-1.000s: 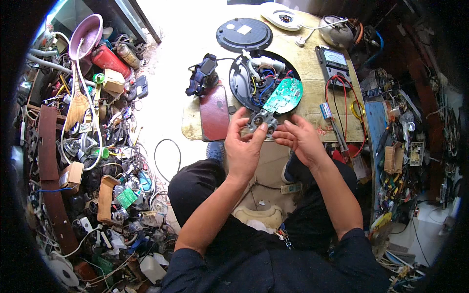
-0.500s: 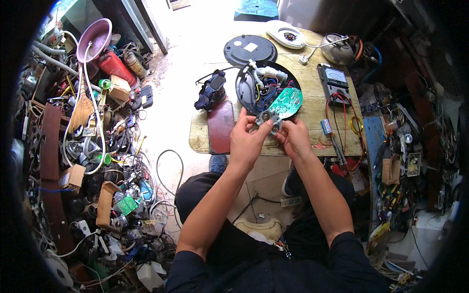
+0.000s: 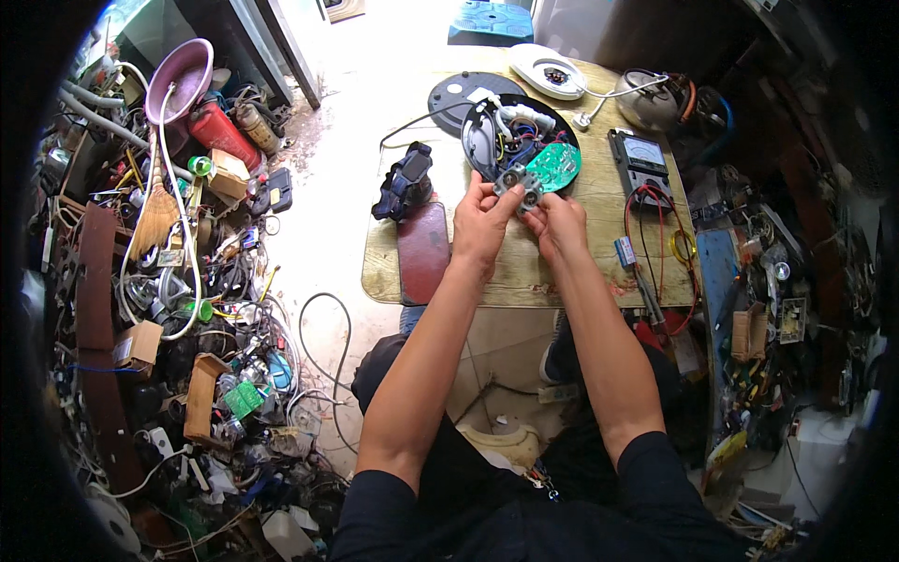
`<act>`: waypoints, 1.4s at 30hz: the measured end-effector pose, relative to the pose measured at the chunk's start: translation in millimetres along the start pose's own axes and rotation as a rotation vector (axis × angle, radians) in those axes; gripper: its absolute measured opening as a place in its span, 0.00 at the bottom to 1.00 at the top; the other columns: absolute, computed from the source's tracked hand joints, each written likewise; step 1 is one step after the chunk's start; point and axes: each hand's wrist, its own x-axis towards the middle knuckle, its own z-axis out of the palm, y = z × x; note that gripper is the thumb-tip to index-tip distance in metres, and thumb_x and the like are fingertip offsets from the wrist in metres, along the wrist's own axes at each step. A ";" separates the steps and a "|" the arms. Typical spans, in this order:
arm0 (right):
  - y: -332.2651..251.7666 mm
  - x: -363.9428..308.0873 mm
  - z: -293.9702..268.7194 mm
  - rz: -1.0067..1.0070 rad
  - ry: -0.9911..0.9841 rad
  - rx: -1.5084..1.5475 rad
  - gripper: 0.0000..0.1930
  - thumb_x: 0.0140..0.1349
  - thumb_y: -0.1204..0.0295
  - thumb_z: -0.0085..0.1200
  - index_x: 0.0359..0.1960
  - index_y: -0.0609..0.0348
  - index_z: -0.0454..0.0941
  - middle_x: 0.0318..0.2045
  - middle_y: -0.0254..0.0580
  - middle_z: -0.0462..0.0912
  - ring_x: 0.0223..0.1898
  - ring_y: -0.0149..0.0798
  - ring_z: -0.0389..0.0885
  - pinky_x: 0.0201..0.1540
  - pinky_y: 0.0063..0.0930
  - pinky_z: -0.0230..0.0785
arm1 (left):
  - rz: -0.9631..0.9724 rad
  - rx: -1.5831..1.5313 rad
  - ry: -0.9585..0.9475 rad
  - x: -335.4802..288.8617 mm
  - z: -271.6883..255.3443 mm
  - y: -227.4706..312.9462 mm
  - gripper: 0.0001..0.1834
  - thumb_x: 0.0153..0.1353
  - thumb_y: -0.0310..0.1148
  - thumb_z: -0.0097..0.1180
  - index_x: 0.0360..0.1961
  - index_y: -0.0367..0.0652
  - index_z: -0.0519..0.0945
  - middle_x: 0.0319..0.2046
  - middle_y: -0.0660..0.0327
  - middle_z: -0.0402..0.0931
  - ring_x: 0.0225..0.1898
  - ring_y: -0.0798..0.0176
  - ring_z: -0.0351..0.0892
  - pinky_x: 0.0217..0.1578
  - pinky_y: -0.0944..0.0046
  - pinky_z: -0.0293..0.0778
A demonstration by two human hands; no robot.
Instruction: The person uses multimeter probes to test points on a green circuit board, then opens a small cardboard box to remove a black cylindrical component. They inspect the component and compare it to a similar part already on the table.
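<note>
A small grey metal part with round openings (image 3: pixel 518 184) is held up at the front of an opened round black housing (image 3: pixel 569 139). My left hand (image 3: pixel 483 225) grips it from the left, thumb across its front. From the right, my right hand (image 3: pixel 560 225) pinches its lower right side with bent fingers. Just beyond the part, a green circuit board (image 3: pixel 556 169) leans in the housing. Coloured wires and a white hose (image 3: pixel 526 116) crowd the housing's inside. My fingers partly cover the part, so whether wires join it to the housing cannot be made out.
On the wooden table (image 3: pixel 599 220) lie a grey round cover (image 3: pixel 448 98), a white ring-shaped part (image 3: pixel 538 73), a multimeter (image 3: pixel 644 164) with leads, a black strapped device (image 3: pixel 405 183) and a dark red case (image 3: pixel 424 251). Piled parts (image 3: pixel 253 375) flank the left.
Both hands have moved a little away from me with the grey part. The black housing has shifted slightly farther off and to the right, overlapping the grey cover more.
</note>
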 end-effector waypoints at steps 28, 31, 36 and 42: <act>-104.6 -85.3 -192.0 -0.646 -0.109 -1.434 0.13 0.65 0.74 0.59 0.49 0.65 0.83 0.43 0.54 0.86 0.45 0.55 0.86 0.48 0.43 0.78 | 0.007 0.389 -0.138 -78.1 -3.7 -36.0 0.21 0.63 0.34 0.71 0.50 0.31 0.77 0.42 0.56 0.84 0.36 0.71 0.83 0.36 0.69 0.79; -107.5 -69.3 -204.6 -0.734 -0.097 -1.484 0.11 0.65 0.76 0.57 0.48 0.65 0.83 0.44 0.54 0.85 0.46 0.57 0.85 0.49 0.45 0.77 | 0.087 0.455 -0.110 -83.3 -7.9 -38.1 0.23 0.61 0.33 0.73 0.51 0.31 0.77 0.44 0.54 0.85 0.33 0.71 0.85 0.34 0.68 0.79; -109.6 -68.6 -191.4 -0.639 0.063 -1.465 0.17 0.63 0.73 0.61 0.52 0.66 0.80 0.43 0.54 0.85 0.42 0.55 0.86 0.46 0.42 0.77 | 0.235 0.657 -0.053 -91.4 -4.9 -25.4 0.24 0.59 0.32 0.73 0.52 0.33 0.78 0.38 0.54 0.87 0.32 0.67 0.88 0.34 0.67 0.80; -94.6 -66.0 -164.5 -0.802 -0.007 -1.616 0.19 0.62 0.70 0.65 0.53 0.62 0.79 0.43 0.52 0.86 0.43 0.58 0.85 0.44 0.46 0.76 | 0.379 0.700 -0.121 -90.4 -4.6 -29.2 0.25 0.60 0.26 0.72 0.57 0.35 0.76 0.35 0.55 0.89 0.36 0.64 0.89 0.36 0.66 0.82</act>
